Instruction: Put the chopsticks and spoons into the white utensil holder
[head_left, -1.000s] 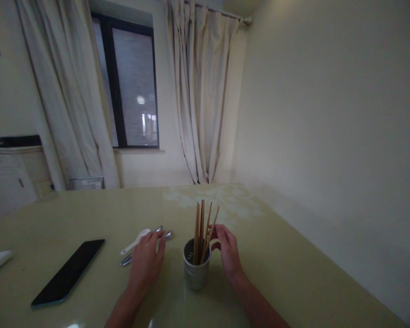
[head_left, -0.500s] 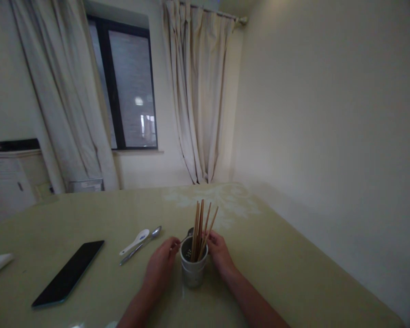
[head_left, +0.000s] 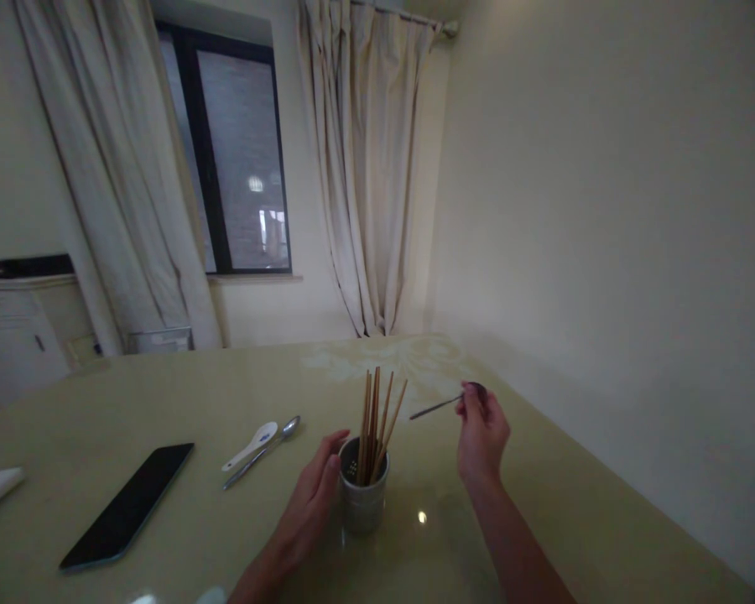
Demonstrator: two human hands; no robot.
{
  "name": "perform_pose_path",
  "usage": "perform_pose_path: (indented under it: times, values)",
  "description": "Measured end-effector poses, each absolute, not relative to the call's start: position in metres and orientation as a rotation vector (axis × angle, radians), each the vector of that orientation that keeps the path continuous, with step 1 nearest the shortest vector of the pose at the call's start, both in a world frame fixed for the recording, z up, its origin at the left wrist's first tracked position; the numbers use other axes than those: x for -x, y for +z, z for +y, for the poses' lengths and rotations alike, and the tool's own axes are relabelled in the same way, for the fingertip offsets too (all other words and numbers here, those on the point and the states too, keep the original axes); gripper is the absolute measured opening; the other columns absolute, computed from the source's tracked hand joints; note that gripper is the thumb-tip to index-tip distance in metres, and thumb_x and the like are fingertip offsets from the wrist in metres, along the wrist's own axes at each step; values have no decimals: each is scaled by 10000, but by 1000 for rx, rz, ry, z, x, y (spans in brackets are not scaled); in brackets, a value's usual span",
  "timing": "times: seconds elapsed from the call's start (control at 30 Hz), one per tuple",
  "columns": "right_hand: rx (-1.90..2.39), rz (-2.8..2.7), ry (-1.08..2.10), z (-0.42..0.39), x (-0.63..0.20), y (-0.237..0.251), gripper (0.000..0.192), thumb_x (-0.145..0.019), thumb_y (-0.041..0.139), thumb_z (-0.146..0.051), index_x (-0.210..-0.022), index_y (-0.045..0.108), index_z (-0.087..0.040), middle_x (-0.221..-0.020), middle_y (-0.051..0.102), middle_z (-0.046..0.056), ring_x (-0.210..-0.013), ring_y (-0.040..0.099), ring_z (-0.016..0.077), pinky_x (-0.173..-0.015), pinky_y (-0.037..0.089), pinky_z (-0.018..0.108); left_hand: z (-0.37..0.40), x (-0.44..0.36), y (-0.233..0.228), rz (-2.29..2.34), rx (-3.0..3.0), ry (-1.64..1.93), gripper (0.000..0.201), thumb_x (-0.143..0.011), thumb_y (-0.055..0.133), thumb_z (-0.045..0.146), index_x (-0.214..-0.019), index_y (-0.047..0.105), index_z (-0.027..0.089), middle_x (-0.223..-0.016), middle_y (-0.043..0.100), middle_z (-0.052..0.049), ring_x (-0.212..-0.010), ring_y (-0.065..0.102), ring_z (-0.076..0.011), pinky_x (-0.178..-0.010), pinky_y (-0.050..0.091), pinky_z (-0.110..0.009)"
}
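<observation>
1 metal spoon (head_left: 436, 407) in R hand (head_left: 483, 432), pinched btwn thumb & fingers at bowl end, raised off table (head_left: 408, 545), handle pointing L. L hand (head_left: 315, 488) curved at L side of gray cup (head_left: 363, 507), can't tell if gripping. Cup upright w/ chopsticks (head_left: 374, 419) in it. White spoon (head_left: 250, 447) & 2nd metal spoon (head_left: 268, 450) lie side by side, L of cup, near dark flat device (head_left: 129, 507)

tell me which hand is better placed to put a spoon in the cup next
Probably the right hand: it holds a spoon by the bowl end, with the handle pointing toward the cup. The left hand holds no spoon and is at the cup's left side.
</observation>
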State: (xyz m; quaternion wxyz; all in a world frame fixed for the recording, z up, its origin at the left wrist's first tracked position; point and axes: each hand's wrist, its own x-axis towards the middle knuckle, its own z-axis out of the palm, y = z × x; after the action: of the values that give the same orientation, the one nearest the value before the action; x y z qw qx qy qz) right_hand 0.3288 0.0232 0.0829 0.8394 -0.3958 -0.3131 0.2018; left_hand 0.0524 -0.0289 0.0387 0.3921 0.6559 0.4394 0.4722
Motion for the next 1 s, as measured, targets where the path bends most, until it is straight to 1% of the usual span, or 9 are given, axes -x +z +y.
perform_pose_path:
  times: [0.1,0.23,0.43,0.57,0.63,0.7,0.8,0.9,1.0]
  values:
    - [645,-512,502,20,-347,96,412,-696,943,-507,-887,755,-193,-715,597,-55,-567,463,67,-498,412,164,-35,-64,40,964,-1678,1138,610,-1064,354,624,-1470,559,217,-1463,671,-127,-1342,630,-287,-1166,486,-453]
    - [567,-558,684,10,-334,105,418,-651,979,-477,-887,764,-208,-774,664,-35,-564,509,58,-497,475,152,-37,-71,42,998,-1697,1131,623,-1053,361,642,-1443,603,220,-1449,680,-120,-1362,608,-308,-1169,484,-447]
    - [709,-1043,906,-13,-282,105,323,-790,897,-468,-932,813,-190,-650,678,-7,-565,610,127,-551,541,245,-39,-71,44,973,-1697,1133,617,-1060,367,624,-1456,592,207,-1445,681,-128,-1348,616,-307,-1158,493,-447]
    - [774,-1253,978,-21,-266,100,372,-807,872,-494,-1031,811,-203,-802,791,58,-669,722,206,-646,608,332,-40,-74,45,913,-1680,1149,578,-1064,390,603,-1453,586,222,-1435,689,-118,-1315,635,-294,-1166,479,-463]
    - [813,-1275,936,-23,-265,97,381,-829,846,-519,-1032,811,-199,-797,794,70,-683,730,216,-657,608,336,-38,-73,43,908,-1692,1147,566,-1066,379,601,-1440,593,233,-1426,694,-109,-1306,639,-290,-1168,476,-466]
    - [852,-1250,833,-22,-265,93,355,-860,816,-524,-991,803,-193,-678,742,44,-618,688,197,-615,579,314,-30,-66,40,953,-1691,1155,589,-1076,301,607,-1429,598,240,-1392,712,-109,-1273,659,-284,-1134,505,-467]
    - [858,-1110,697,-17,-268,88,337,-872,795,-532,-931,763,-202,-609,651,0,-557,606,169,-531,507,278,-11,-40,34,1235,-1653,1232,656,-1080,164,584,-1376,619,217,-1276,751,-131,-1162,705,-284,-987,586,-468]
    - [865,-967,694,-6,-269,79,369,-841,799,-565,-898,719,-209,-645,606,-22,-531,539,141,-473,436,250,5,-5,27,1820,-1813,1187,477,-1037,381,476,-1227,686,163,-1202,743,-163,-1092,694,-317,-975,566,-488]
    - [909,-912,814,6,-266,64,413,-788,816,-597,-845,688,-208,-698,615,-23,-497,492,114,-441,386,234,6,20,25,2363,-2029,805,397,-1010,404,271,-1210,708,114,-1254,702,-208,-1175,638,-361,-1013,513,-507]
